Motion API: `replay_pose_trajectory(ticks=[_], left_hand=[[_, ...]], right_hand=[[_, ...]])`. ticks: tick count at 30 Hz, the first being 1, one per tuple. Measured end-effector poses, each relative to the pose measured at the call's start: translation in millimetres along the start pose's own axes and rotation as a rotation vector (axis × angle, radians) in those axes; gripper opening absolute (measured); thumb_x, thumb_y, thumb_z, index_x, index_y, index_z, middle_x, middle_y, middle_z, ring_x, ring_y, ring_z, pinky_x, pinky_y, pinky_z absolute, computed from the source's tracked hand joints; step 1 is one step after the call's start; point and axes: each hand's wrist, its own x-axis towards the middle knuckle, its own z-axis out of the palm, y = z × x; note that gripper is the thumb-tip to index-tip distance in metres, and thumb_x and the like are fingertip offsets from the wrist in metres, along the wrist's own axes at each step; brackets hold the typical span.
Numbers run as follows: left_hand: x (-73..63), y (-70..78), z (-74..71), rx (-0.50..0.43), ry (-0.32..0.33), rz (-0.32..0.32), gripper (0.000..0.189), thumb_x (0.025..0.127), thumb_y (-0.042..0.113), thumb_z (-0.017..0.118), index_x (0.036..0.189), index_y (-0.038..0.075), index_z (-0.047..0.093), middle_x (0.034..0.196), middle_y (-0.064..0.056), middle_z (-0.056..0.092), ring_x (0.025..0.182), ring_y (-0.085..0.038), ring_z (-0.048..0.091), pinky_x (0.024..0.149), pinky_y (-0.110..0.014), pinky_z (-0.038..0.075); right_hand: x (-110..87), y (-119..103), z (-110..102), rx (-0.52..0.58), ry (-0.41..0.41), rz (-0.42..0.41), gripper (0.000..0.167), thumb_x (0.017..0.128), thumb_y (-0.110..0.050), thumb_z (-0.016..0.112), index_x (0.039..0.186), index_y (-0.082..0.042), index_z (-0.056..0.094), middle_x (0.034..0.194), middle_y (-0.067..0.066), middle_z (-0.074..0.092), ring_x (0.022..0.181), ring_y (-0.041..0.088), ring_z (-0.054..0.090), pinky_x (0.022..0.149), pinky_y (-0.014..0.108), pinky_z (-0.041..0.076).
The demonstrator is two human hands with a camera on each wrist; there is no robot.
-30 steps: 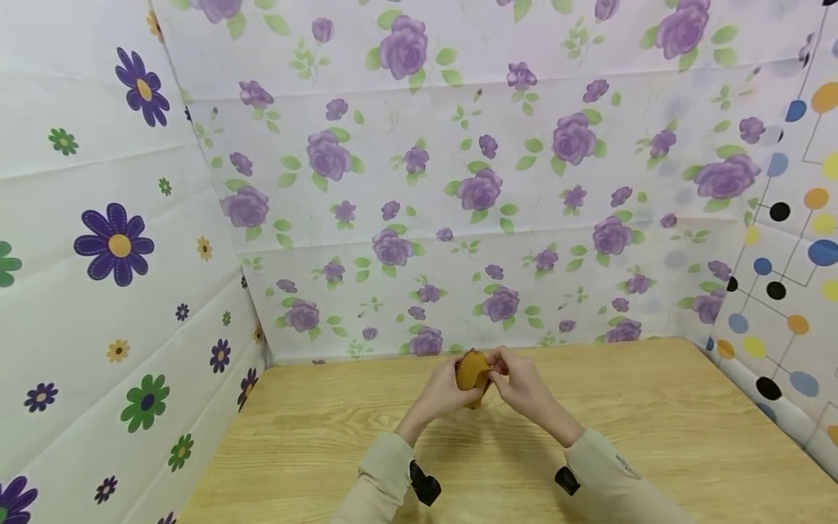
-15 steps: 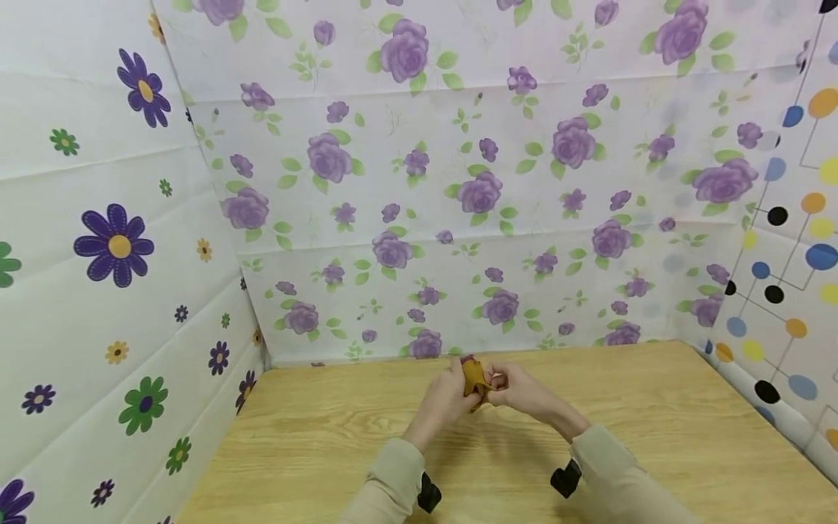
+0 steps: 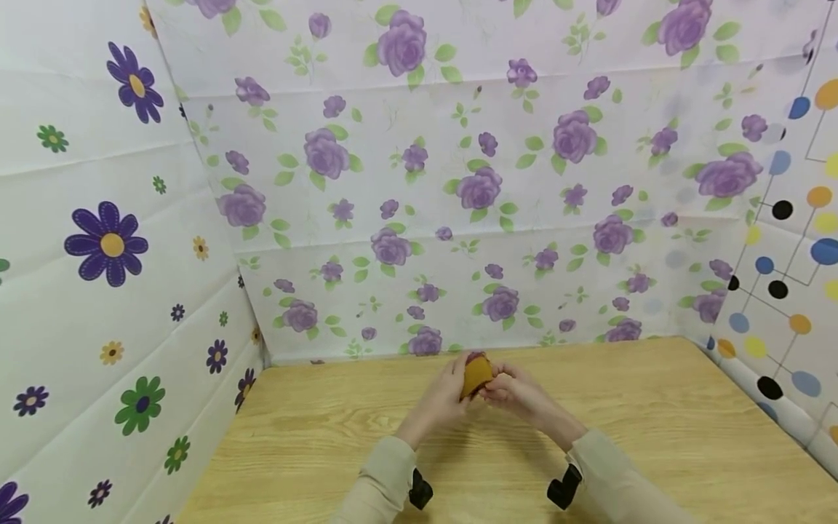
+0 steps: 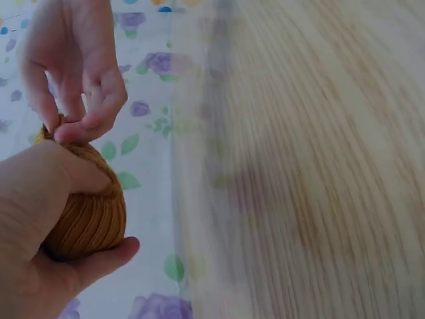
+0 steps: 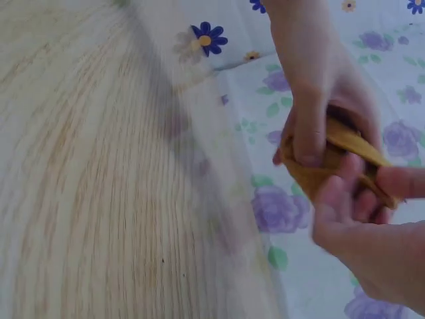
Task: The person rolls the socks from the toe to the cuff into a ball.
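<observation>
A mustard ribbed-knit sock bundle [image 3: 478, 374], with a dark red-purple bit at its top, is held up over the far part of the table. My left hand [image 3: 440, 402] grips it from the left; in the left wrist view the thumb crosses the ribbed knit [image 4: 86, 226] and a finger wraps beneath. From the other side my right hand [image 3: 522, 400] pinches the edge. The right wrist view has the bundle [image 5: 307, 178] folded open at one side, left thumb pressed on it and right fingertips inside the fold.
The wooden table [image 3: 314, 429] ends at a white cloth wall [image 3: 406, 291] with purple roses. Side walls stand left [image 3: 164, 313] with daisies and right [image 3: 766, 349] with coloured dots. Black wrist mounts [image 3: 421, 490] hang below the sleeves.
The knit bundle has turned in the hands, and its stretched edge has been drawn in towards it. The right hand has shifted its fingers along the edge; both hands stay near the same spot.
</observation>
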Motion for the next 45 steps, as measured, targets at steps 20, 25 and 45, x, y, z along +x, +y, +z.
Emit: replay_pose_trajectory(ticks=[20, 25, 45], left_hand=[[0.5, -1.1, 5.3, -0.019, -0.043, 0.023, 0.075, 0.074, -0.004, 0.077, 0.137, 0.013, 0.040, 0.122, -0.014, 0.056, 0.107, -0.024, 0.060, 0.086, -0.029, 0.053], [0.2, 2.0, 7.6, -0.005, -0.068, -0.032, 0.071, 0.074, -0.005, 0.073, 0.138, 0.005, 0.043, 0.121, -0.019, 0.061, 0.105, -0.026, 0.063, 0.085, -0.032, 0.053], [1.3, 2.1, 17.8, -0.192, -0.205, -0.216, 0.047, 0.093, 0.007, 0.060, 0.136, -0.005, 0.048, 0.133, -0.021, 0.056, 0.122, -0.033, 0.056, 0.098, -0.042, 0.049]], right_hand=[[-2.5, 11.1, -8.3, -0.397, -0.036, 0.220, 0.070, 0.084, -0.027, 0.074, 0.132, 0.011, 0.041, 0.117, 0.020, 0.056, 0.091, 0.020, 0.065, 0.088, 0.042, 0.055], [-3.5, 16.4, 1.4, -0.501, 0.131, 0.207, 0.058, 0.081, -0.027, 0.076, 0.117, 0.009, 0.048, 0.099, 0.017, 0.059, 0.077, 0.019, 0.064, 0.074, 0.036, 0.058], [-2.0, 24.7, 0.3, -0.839, 0.346, 0.146, 0.041, 0.082, -0.035, 0.074, 0.089, 0.002, 0.060, 0.077, 0.008, 0.060, 0.065, 0.016, 0.051, 0.057, 0.025, 0.040]])
